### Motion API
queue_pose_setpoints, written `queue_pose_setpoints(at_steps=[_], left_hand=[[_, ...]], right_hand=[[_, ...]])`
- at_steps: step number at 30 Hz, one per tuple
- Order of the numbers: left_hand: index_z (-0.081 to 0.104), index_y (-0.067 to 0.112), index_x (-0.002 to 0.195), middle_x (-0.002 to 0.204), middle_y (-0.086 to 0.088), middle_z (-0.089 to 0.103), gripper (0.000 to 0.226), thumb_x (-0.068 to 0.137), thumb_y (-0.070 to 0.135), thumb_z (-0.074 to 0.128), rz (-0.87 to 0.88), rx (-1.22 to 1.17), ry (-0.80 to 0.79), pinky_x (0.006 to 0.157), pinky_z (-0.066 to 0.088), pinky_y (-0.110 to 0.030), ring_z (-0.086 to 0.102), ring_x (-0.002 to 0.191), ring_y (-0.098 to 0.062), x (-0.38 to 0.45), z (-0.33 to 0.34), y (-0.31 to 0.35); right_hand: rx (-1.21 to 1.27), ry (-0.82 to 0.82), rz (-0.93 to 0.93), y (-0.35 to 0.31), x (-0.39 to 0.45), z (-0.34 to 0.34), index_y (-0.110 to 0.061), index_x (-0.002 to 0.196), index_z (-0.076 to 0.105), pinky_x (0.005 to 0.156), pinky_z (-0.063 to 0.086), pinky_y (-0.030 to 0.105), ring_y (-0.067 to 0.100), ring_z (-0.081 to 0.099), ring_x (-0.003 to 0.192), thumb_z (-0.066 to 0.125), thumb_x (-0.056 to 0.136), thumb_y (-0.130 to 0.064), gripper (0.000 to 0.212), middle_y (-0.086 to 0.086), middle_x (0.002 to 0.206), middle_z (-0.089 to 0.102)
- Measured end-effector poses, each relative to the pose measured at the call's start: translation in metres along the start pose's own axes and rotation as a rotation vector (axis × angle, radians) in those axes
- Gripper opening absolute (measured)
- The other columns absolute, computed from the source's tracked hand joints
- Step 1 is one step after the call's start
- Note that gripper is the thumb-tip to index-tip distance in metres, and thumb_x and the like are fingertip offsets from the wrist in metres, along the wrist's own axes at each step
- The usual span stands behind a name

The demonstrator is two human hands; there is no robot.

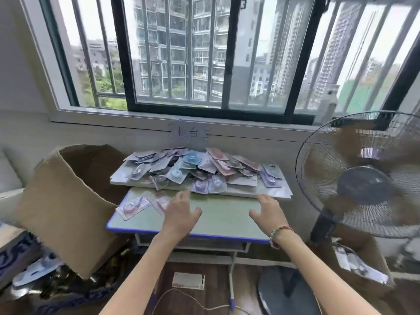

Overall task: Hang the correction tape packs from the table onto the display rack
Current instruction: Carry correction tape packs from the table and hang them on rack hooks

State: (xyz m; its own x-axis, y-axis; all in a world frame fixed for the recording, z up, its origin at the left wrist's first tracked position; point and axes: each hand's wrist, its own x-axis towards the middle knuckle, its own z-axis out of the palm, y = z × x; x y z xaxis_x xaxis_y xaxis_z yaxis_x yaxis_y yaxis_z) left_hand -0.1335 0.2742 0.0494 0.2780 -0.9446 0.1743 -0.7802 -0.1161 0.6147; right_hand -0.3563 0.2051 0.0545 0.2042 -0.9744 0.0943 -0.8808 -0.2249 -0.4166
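Observation:
A heap of correction tape packs point(200, 169) in pink, blue and purple blister cards lies on a white board at the back of a small green table point(222, 214) with a blue edge. Two loose pink packs point(134, 206) lie on the table's left part. My left hand point(181, 212) hovers over the table near the front of the heap, fingers spread and empty. Over the table's right part, my right hand point(268, 211), with a bead bracelet on the wrist, is also spread and empty. No display rack is in view.
A big open cardboard box point(68, 208) stands left of the table. A standing fan point(361, 176) rises close on the right, its base point(284, 289) on the floor. Another box with packs point(361, 264) sits at the lower right. A barred window fills the back wall.

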Motion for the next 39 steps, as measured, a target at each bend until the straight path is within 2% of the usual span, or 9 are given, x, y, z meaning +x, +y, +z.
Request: queue_pose_setpoints(at_steps=[9,16,21,25,29,32,35,37,39], left_hand=[[0.028,0.005,0.148,0.149,-0.012,0.036,0.067,0.093,0.029,0.059,-0.053,0.008,-0.011,0.111,0.023,-0.029,0.033,0.138,-0.025,0.151,0.043,0.010],[0.032,0.006,0.146,0.148,-0.013,0.036,0.063,0.093,0.030,0.057,-0.094,0.058,-0.064,0.111,0.030,-0.038,0.034,0.135,-0.027,0.243,0.084,0.008],[0.029,0.004,0.147,0.150,-0.021,0.028,0.068,0.092,0.031,0.058,-0.086,0.078,-0.070,0.115,0.021,-0.038,0.024,0.140,-0.033,0.319,0.116,0.005],[0.024,0.005,0.148,0.155,-0.024,0.017,0.069,0.095,0.038,0.054,-0.094,0.151,-0.092,0.118,0.013,-0.039,0.013,0.145,-0.034,0.381,0.142,0.007],[0.012,0.011,0.153,0.160,-0.016,0.006,0.072,0.098,0.040,0.048,-0.044,0.184,-0.196,0.120,0.008,-0.040,0.004,0.147,-0.032,0.439,0.166,0.005],[0.014,0.016,0.154,0.161,-0.009,0.008,0.070,0.097,0.041,0.047,0.024,0.260,-0.243,0.120,0.008,-0.044,0.003,0.148,-0.030,0.472,0.187,-0.004],[0.011,0.021,0.155,0.163,-0.005,0.000,0.069,0.098,0.045,0.042,0.052,0.331,-0.351,0.120,-0.002,-0.047,-0.007,0.149,-0.028,0.491,0.203,-0.012],[0.012,0.021,0.155,0.163,-0.003,0.000,0.067,0.099,0.046,0.039,0.068,0.363,-0.389,0.119,-0.003,-0.048,-0.009,0.148,-0.029,0.498,0.208,-0.016],[0.020,0.020,0.153,0.162,-0.003,0.010,0.061,0.100,0.042,0.039,0.086,0.379,-0.401,0.120,0.000,-0.049,-0.005,0.149,-0.031,0.503,0.210,-0.021]], right_hand=[[0.002,0.004,-0.035,0.025,0.166,0.008,-0.010,0.141,0.040,0.109,0.029,0.031,0.025,0.038,0.131,0.058,0.090,-0.025,0.056,0.009,0.142,0.043],[-0.009,-0.045,-0.008,0.051,0.258,0.022,-0.009,0.139,0.042,0.106,0.031,0.032,0.029,0.040,0.128,0.058,0.088,-0.019,0.055,0.013,0.140,0.043],[-0.027,-0.095,0.050,0.069,0.315,0.037,-0.011,0.144,0.034,0.110,0.028,0.034,0.029,0.033,0.134,0.058,0.091,-0.026,0.060,0.013,0.146,0.036],[-0.010,-0.094,0.136,0.083,0.364,0.050,-0.011,0.142,0.036,0.104,0.037,0.039,0.030,0.040,0.127,0.058,0.090,-0.024,0.058,0.012,0.142,0.041],[-0.001,-0.140,0.200,0.096,0.422,0.059,-0.008,0.147,0.026,0.107,0.034,0.037,0.030,0.038,0.132,0.062,0.087,-0.026,0.072,0.015,0.147,0.035],[-0.024,-0.233,0.185,0.108,0.457,0.074,-0.007,0.151,0.013,0.114,0.021,0.035,0.027,0.021,0.142,0.065,0.086,-0.033,0.088,0.011,0.156,0.018],[-0.093,-0.317,0.175,0.121,0.482,0.090,-0.007,0.151,0.007,0.117,0.014,0.035,0.027,0.013,0.145,0.068,0.083,-0.037,0.096,0.010,0.158,0.011],[-0.128,-0.369,0.175,0.126,0.492,0.095,-0.009,0.151,0.004,0.118,0.013,0.037,0.028,0.012,0.145,0.068,0.082,-0.039,0.098,0.009,0.158,0.009],[-0.129,-0.424,0.181,0.127,0.498,0.098,-0.010,0.151,0.006,0.116,0.020,0.037,0.030,0.019,0.143,0.068,0.081,-0.041,0.098,0.010,0.157,0.015]])
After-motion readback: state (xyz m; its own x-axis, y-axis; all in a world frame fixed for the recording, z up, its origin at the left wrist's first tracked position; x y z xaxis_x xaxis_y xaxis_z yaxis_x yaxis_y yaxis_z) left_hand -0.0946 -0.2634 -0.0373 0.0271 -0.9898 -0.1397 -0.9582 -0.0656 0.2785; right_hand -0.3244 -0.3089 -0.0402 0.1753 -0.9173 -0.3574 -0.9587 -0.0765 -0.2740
